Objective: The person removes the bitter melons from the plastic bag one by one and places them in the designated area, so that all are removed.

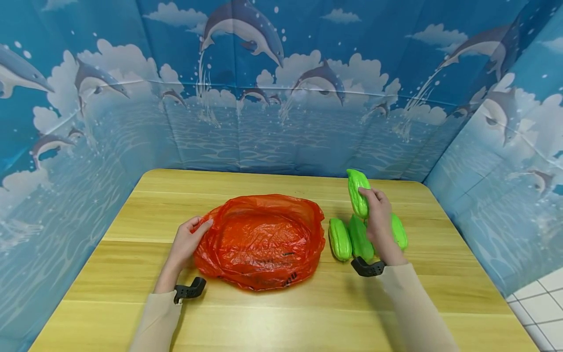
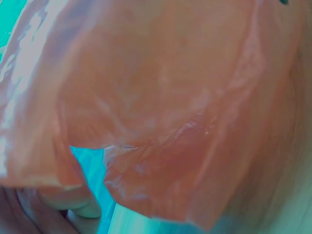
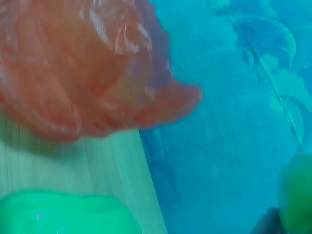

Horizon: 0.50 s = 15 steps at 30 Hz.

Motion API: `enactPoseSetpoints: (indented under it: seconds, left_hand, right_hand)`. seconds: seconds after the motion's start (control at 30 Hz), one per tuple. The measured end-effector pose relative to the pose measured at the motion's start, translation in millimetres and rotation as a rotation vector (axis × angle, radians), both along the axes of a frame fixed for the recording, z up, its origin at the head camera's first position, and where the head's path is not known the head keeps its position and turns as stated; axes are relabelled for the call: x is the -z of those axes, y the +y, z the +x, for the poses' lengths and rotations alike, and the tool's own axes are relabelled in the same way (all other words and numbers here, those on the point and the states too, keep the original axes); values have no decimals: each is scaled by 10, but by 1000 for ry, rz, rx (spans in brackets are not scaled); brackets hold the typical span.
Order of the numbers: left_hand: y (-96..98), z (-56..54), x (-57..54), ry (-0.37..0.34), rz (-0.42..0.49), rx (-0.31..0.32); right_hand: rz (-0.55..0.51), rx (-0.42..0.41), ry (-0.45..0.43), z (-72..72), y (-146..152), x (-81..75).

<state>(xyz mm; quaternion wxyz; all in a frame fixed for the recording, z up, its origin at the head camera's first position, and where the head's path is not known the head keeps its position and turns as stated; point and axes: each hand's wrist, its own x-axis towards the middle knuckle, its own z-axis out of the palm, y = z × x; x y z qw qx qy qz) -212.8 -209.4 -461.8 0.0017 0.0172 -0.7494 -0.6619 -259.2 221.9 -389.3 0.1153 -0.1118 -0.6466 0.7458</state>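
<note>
An open red plastic bag (image 1: 264,239) lies spread on the table, its mouth facing up. My left hand (image 1: 186,242) pinches its left rim; in the left wrist view the fingers (image 2: 63,204) curl beneath the bag's edge. My right hand (image 1: 379,215) grips a bright green, ribbed gourd (image 1: 358,193), raised above the table right of the bag. Part of that gourd (image 3: 297,195) shows blurred at the right wrist view's edge. Below the right hand lie a light green gourd (image 1: 340,239), a darker one (image 1: 360,238) and another light one (image 1: 399,231), partly hidden by the hand.
The wooden table (image 1: 264,322) has rounded far corners. A blue dolphin-print curtain (image 1: 281,127) hangs behind it and along both sides. White floor tiles (image 1: 541,303) show at the lower right. Each wrist wears a black camera mount, one left (image 1: 190,290) and one right (image 1: 367,268).
</note>
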Motion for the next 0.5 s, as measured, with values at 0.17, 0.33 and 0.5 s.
enactPoseSetpoints:
  seconds: [0.17,0.33,0.5]
  left_hand:
    - [2,0,2,-9,3,-2]
    - [3,-2,3,-13,3,0]
    - [9,6,-9,-17,1,-2]
  right_hand:
    - [35,48,-36,24,165,37]
    - [33,104,-42,12,312,90]
    - [44,137,-70,32,437,109]
